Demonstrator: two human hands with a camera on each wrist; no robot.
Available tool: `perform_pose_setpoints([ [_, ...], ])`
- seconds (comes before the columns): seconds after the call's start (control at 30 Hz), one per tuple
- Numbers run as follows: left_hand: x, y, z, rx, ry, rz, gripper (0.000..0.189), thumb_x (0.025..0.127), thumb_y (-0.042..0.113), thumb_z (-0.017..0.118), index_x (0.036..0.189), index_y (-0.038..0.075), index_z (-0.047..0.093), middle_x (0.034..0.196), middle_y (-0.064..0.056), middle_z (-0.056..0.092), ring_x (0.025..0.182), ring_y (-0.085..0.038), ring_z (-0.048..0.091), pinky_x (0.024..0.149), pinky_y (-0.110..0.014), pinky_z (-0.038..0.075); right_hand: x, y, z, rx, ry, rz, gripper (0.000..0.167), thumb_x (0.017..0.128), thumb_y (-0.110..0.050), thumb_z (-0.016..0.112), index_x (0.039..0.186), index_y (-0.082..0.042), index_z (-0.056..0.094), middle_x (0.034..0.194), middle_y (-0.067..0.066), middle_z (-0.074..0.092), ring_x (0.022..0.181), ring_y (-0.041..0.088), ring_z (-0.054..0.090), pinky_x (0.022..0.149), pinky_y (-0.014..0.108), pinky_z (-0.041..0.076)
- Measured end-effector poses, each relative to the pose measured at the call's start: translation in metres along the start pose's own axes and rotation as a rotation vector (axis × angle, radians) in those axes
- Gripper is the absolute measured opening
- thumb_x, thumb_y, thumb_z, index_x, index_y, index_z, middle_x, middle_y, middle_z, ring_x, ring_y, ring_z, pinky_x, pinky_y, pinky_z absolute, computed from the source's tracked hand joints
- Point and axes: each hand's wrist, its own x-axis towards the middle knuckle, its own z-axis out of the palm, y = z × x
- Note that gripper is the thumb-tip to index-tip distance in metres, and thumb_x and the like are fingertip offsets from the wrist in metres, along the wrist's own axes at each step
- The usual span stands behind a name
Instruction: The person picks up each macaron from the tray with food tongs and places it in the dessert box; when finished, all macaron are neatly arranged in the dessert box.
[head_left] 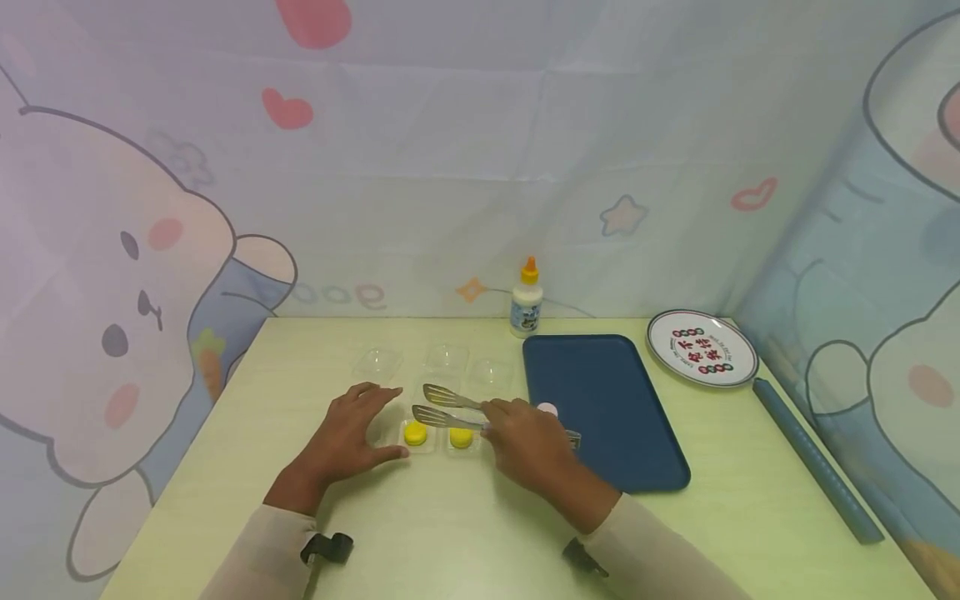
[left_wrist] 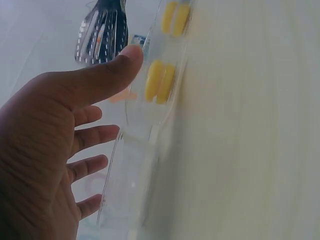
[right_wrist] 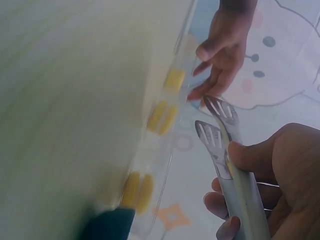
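My right hand (head_left: 528,442) grips slotted metal tongs (right_wrist: 245,195), their two heads parted with nothing between them. Below the tong heads, two yellow macarons (head_left: 415,432) sit in small clear plastic boxes (head_left: 429,447) in the front row. My left hand (head_left: 345,433) is spread to the left of these boxes, thumb apart from the fingers; whether a fingertip touches a box, I cannot tell. In the right wrist view another yellow macaron (right_wrist: 137,192) shows near the dark blue tray (right_wrist: 107,225). On that tray, a pale round piece (head_left: 547,408) is partly hidden behind my right hand.
More clear boxes (head_left: 446,358) stand in the back row. A white glue bottle (head_left: 526,308) with an orange tip is at the table's back edge. Right of the tray lie a printed plate (head_left: 702,348) and a long blue-grey bar (head_left: 817,462).
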Motion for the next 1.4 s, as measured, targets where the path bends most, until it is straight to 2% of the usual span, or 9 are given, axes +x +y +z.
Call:
perform_pose_setpoints([
  [0.13,-0.004,-0.007,-0.005,0.002,0.029,-0.002,0.092,0.079,0.047,0.096,0.156,0.013,0.059,0.151,-0.01,0.066,0.147,-0.038,0.051,0.115,-0.072,0.041,-0.009,0.014,-0.007,0.058,-0.01,0.088,0.035,0.097,-0.024,0.083,0.13,-0.013,0.077,0.124,0.001,0.082,0.105,0.023,0.08,0.076,0.042,0.066],
  [0.23,-0.008,-0.014,-0.007,0.002,0.042,-0.005,0.091,0.079,0.046,0.097,0.154,0.012,0.06,0.15,-0.01,0.066,0.146,-0.038,0.051,0.112,-0.071,0.042,-0.016,0.024,-0.011,0.085,-0.042,0.146,0.037,0.098,-0.024,0.082,0.134,-0.014,0.076,0.129,0.004,0.081,0.113,0.027,0.079,0.081,0.048,0.067],
  [0.33,-0.011,-0.021,-0.008,-0.011,0.049,-0.008,0.09,0.079,0.045,0.097,0.153,0.01,0.06,0.15,-0.011,0.065,0.145,-0.038,0.05,0.11,-0.071,0.042,-0.023,0.033,-0.013,0.091,-0.038,0.161,0.038,0.098,-0.022,0.083,0.133,-0.013,0.076,0.129,0.006,0.081,0.112,0.029,0.079,0.08,0.05,0.066],
  [0.47,-0.015,-0.029,-0.008,-0.051,0.062,-0.014,0.088,0.079,0.041,0.097,0.152,0.009,0.06,0.151,-0.013,0.063,0.145,-0.04,0.049,0.107,-0.069,0.043,-0.032,0.044,-0.015,0.09,0.009,0.156,0.038,0.095,-0.017,0.085,0.131,-0.012,0.077,0.125,0.007,0.081,0.107,0.03,0.08,0.074,0.051,0.065],
  [0.57,-0.018,-0.034,-0.006,-0.088,0.069,-0.024,0.088,0.08,0.038,0.097,0.153,0.008,0.059,0.154,-0.017,0.06,0.146,-0.045,0.048,0.11,-0.071,0.043,-0.041,0.052,-0.017,0.088,0.019,0.173,0.039,0.094,-0.017,0.086,0.132,-0.012,0.077,0.124,0.008,0.082,0.106,0.03,0.08,0.073,0.05,0.065],
  [0.83,-0.025,-0.047,-0.002,-0.187,0.022,-0.115,0.094,0.084,0.039,0.095,0.16,0.007,0.05,0.165,-0.024,0.043,0.152,-0.052,0.037,0.118,-0.078,0.038,-0.057,0.069,-0.027,0.085,0.026,0.226,0.038,0.093,-0.016,0.087,0.129,-0.009,0.077,0.112,0.013,0.083,0.091,0.03,0.079,0.062,0.047,0.06],
  [1.13,-0.03,-0.057,-0.001,-0.262,0.068,-0.108,0.097,0.081,0.03,0.097,0.16,0.004,0.048,0.164,-0.026,0.043,0.153,-0.052,0.039,0.121,-0.077,0.034,-0.07,0.088,-0.031,0.08,0.041,0.268,0.039,0.093,-0.015,0.087,0.129,-0.006,0.077,0.116,0.019,0.082,0.098,0.038,0.08,0.063,0.052,0.06],
  [1.4,-0.029,-0.055,0.001,-0.283,0.034,-0.133,0.097,0.081,0.031,0.097,0.16,0.003,0.048,0.164,-0.027,0.043,0.154,-0.054,0.039,0.122,-0.077,0.034,-0.087,0.105,-0.039,0.071,0.05,0.303,0.039,0.091,-0.013,0.087,0.128,-0.005,0.078,0.117,0.02,0.082,0.103,0.04,0.08,0.073,0.058,0.063],
])
